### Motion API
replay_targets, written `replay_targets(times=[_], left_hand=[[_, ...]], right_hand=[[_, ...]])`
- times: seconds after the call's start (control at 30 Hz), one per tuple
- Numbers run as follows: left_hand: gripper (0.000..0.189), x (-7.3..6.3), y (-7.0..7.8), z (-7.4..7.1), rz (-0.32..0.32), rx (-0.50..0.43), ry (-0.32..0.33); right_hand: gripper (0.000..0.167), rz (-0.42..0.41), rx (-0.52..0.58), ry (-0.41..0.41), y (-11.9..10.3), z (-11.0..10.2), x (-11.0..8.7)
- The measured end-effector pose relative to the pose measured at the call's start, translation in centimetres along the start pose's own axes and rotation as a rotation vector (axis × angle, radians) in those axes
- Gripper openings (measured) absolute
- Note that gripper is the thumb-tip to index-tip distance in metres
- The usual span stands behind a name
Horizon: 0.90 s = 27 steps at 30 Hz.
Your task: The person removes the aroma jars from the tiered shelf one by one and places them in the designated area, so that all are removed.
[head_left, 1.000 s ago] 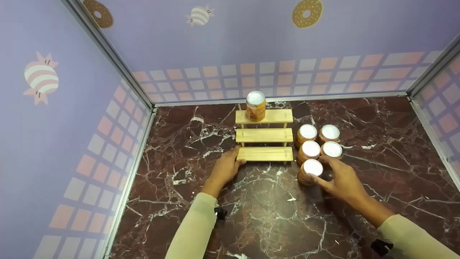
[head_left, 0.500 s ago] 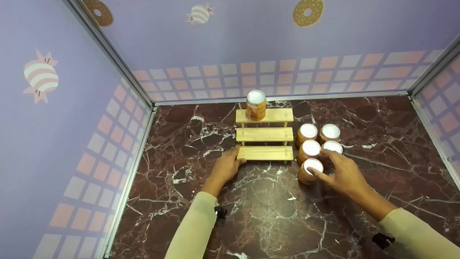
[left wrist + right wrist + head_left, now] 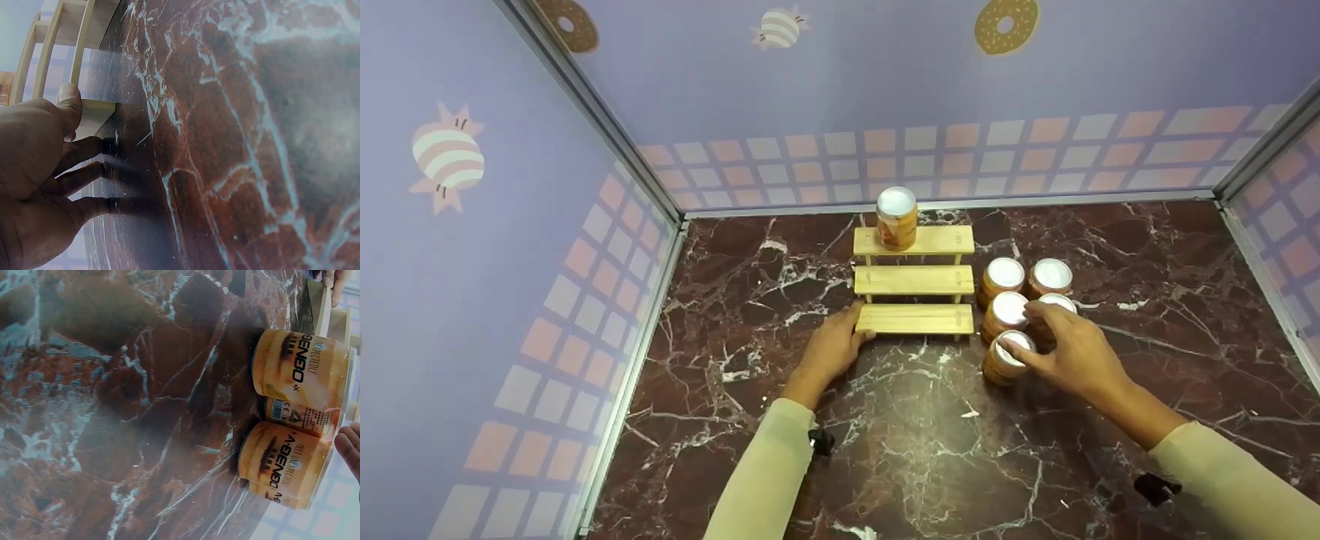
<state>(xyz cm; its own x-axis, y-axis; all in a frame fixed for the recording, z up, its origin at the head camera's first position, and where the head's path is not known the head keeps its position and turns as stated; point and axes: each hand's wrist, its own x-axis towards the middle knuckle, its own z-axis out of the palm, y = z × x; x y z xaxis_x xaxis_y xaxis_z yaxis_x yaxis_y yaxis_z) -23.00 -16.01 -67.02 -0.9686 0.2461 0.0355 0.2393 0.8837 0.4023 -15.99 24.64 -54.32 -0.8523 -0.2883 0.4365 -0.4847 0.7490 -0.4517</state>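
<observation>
My left hand [image 3: 831, 346] grips the left end of the lowest step of a three-tier wooden display stand [image 3: 915, 319]. In the left wrist view its thumb [image 3: 68, 107] lies against the step, while other fingers touch the tabletop. My right hand [image 3: 1081, 358] hovers over a cluster of several orange jars with white lids. Its thumb is over the front jar [image 3: 1002, 369], and its index finger is near the lid of the jar behind [image 3: 1006, 311]. In the right wrist view, printed jars [image 3: 281, 464] stand upright beside the fingertips [image 3: 350, 449]. Another jar [image 3: 897, 229] stands on the top step.
The stand and jars are on a dark red marbled tabletop [image 3: 930, 450]. Purple printed walls [image 3: 825, 82] enclose the back and sides. The jar cluster stands just right of the stand, and one of its jars [image 3: 1059, 303] is partly hidden by my right hand.
My right hand has come off the side of the front jar and risen slightly, its thumb now over that lid. My left hand stays on the stand. The jars have not moved.
</observation>
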Motion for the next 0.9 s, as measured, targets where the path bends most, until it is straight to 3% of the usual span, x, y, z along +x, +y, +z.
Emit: replay_targets(times=[0.3, 0.6, 0.9], left_hand=[[0.077, 0.0, 0.1, 0.0, 0.002, 0.0, -0.002], [0.079, 0.0, 0.2, -0.2, -0.025, -0.003, -0.042], [0.078, 0.0, 0.3, -0.3, -0.035, -0.02, -0.041]], right_hand=[[0.063, -0.001, -0.008, -0.026, -0.4, 0.2, 1.4], [0.07, 0.043, -0.022, -0.133, -1.0, 0.5, 2.8], [0.07, -0.04, -0.025, -0.082, -1.1, 1.1, 4.5]])
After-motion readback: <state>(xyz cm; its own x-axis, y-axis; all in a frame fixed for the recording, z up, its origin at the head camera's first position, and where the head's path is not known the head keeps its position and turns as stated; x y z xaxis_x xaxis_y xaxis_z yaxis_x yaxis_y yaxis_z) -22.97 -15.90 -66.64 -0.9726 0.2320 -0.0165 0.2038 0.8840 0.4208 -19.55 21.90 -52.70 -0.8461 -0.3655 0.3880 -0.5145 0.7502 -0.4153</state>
